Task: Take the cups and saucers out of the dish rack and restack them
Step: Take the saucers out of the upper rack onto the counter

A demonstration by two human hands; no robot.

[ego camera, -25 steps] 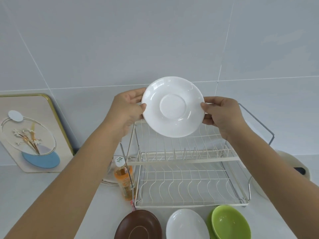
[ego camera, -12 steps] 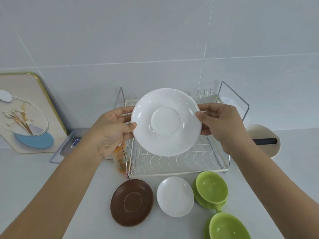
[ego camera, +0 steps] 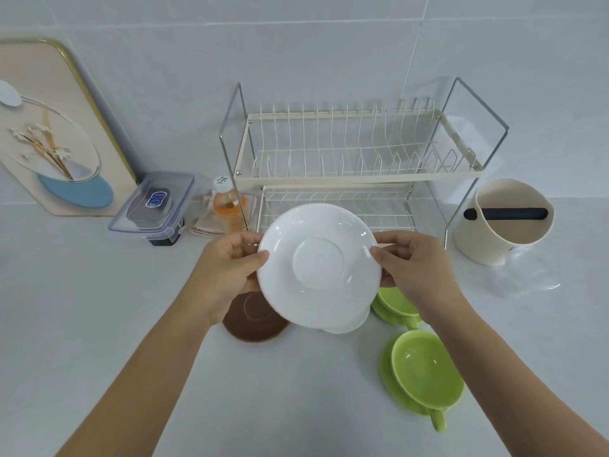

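- Head view: the left hand [ego camera: 227, 275] and right hand [ego camera: 415, 268] pinch opposite rims of a white saucer [ego camera: 318, 263], fingers closed on it, keeping it level.
- It hangs above another white saucer [ego camera: 349, 323] on the worktop [ego camera: 99, 308], probably to stack there.
- Dish rack [ego camera: 356, 153] looks empty.

The held white saucer [ego camera: 318, 265] covers most of a second white saucer [ego camera: 349, 324] lying on the table; only its near-right rim shows. The brown saucer [ego camera: 255, 321] is partly hidden behind the left hand [ego camera: 227, 275]. The far green cup [ego camera: 395, 305] is half hidden by the right hand [ego camera: 415, 272]. The decorated board [ego camera: 49, 133] is cut off by the left edge. The bottle [ego camera: 229, 206] label is too small to read.
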